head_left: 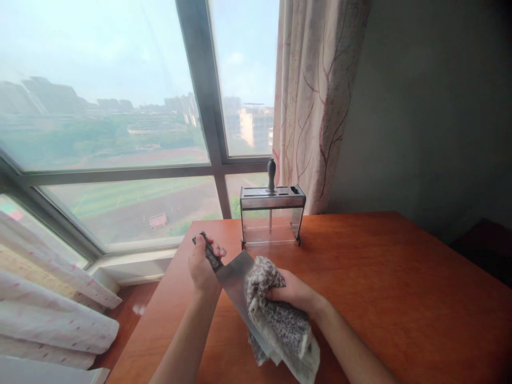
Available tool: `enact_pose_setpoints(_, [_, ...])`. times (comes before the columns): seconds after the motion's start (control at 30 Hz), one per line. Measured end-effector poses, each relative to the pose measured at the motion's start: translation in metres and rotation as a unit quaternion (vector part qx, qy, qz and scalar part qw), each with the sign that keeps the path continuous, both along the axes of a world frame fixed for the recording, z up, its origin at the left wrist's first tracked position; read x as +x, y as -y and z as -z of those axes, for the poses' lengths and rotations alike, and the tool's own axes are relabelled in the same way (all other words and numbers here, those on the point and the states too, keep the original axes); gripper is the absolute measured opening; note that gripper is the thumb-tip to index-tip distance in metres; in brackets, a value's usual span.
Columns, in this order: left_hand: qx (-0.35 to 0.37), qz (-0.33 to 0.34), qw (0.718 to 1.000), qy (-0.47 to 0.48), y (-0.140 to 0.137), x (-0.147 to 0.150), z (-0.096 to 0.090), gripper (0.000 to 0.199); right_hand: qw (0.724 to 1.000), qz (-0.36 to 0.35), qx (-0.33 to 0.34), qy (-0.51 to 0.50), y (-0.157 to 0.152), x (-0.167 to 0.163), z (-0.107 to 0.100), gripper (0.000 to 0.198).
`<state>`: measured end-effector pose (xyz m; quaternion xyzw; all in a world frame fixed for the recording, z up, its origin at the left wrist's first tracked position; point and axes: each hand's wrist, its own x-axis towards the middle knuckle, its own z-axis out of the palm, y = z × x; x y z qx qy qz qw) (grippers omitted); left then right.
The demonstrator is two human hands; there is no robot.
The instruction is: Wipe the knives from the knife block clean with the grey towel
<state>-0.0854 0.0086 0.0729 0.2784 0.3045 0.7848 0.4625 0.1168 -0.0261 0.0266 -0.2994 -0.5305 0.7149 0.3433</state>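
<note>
At the left I see my left hand [202,265] with its fingers wrapped tight round the dark handle of a cleaver [236,285], held above the wooden table [400,288]. The broad blade slants down to the right, into a grey speckled cloth [280,320]. My right hand [294,292] has fingers and thumb pinched together on that cloth, which folds over the blade's lower part. Farther back, near the table's far edge, stands a knife block [272,215] with clear sides and one dark handle upright in it, beside the curtain [316,101].
</note>
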Motion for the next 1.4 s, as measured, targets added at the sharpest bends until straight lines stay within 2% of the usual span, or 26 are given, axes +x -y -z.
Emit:
enact_pose_setpoints(0.13, [-0.017,-0.005,1.0,-0.005,0.001,0.004,0.003,0.03,1.0,-0.015,0.018,0.013,-0.001,0.0,0.006,0.052])
enact_pose_setpoints(0.23, [-0.035,0.001,0.999,-0.026,0.005,0.017,0.006,0.03,1.0,-0.013,0.004,0.007,-0.002,-0.001,0.009,0.051])
enact_pose_setpoints(0.5, [-0.049,0.057,0.995,-0.061,0.015,0.044,0.014,0.029,0.999,0.013,-0.026,-0.018,-0.002,-0.001,0.004,0.053])
enact_pose_setpoints(0.77, [-0.043,0.021,0.997,-0.065,0.013,0.031,0.01,0.03,0.999,0.037,0.007,0.019,0.001,-0.006,0.001,0.054])
enact_pose_setpoints(1.17, [-0.022,-0.035,0.999,0.015,-0.005,-0.015,0.011,0.028,0.999,-0.036,-0.008,0.009,0.003,-0.003,0.004,0.059])
enact_pose_setpoints(1.4, [-0.063,-0.026,0.998,-0.014,0.002,0.006,0.011,0.03,0.999,-0.014,0.02,0.029,-0.003,-0.008,0.009,0.057])
